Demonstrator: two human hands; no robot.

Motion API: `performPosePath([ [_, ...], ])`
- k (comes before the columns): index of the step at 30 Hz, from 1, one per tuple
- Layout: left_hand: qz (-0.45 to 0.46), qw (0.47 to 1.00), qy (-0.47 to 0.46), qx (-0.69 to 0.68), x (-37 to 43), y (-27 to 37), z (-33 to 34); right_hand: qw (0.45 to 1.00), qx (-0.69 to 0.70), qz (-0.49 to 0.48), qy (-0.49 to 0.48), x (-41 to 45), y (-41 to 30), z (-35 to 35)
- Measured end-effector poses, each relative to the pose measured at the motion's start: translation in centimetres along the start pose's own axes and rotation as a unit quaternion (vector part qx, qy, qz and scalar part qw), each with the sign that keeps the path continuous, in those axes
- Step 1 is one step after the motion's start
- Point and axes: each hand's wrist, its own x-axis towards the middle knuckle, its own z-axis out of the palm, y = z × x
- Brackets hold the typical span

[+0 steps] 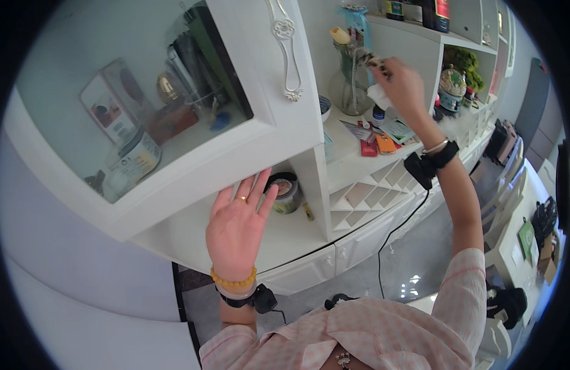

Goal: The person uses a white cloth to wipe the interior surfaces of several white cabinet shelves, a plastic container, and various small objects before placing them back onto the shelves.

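My left hand (236, 226), palm up with its fingers apart, is at the lower edge of the white glass-fronted cabinet door (285, 134); nothing lies in it. My right hand (402, 88) grips a leopard-patterned item (377, 64) beside the clear glass vase (345, 95), which has a pale yellow artificial flower (340, 35) in it. What kind of item it is, I cannot tell. A white crumpled thing (379, 96) shows just under the right hand. Black devices are strapped to both wrists.
Packets (385, 143) and a small dark bottle (378, 115) lie or stand on the shelf below my right hand. A lidded tub (285, 194) stands in the lower compartment. Bottles (435, 14) line the upper shelf. A black cable (391, 231) hangs from the right wrist device.
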Motion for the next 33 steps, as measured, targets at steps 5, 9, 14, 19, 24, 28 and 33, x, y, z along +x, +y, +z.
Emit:
performPosePath([
  [5,-0.039,0.997,0.027,-0.065,0.2,3.2,1.9,0.975,0.183,0.094,0.081,3.6,-1.7,-8.7],
  [9,-0.123,0.947,0.108,-0.276,-0.4,4.3,5.1,0.952,0.278,0.111,0.070,3.6,-3.8,-17.1],
  [14,-0.113,0.952,0.090,-0.268,-2.2,1.3,4.6,0.899,0.432,0.070,-0.017,3.3,-8.2,-22.2],
  [19,-0.023,0.988,0.149,0.028,-6.1,-0.9,0.4,0.857,0.499,0.067,-0.106,4.1,-11.1,-28.8],
  [24,0.123,0.981,0.145,0.034,-10.2,-4.8,3.9,0.869,0.470,-0.148,0.040,5.0,-11.6,-25.4],
  [28,0.195,0.979,0.050,0.006,-13.7,-4.2,2.4,0.926,0.352,-0.137,0.010,8.2,-13.6,-22.6],
  [33,0.197,0.972,-0.086,-0.094,-18.5,-2.3,3.5,0.943,0.260,-0.210,0.009,9.6,-20.2,-18.2],
])
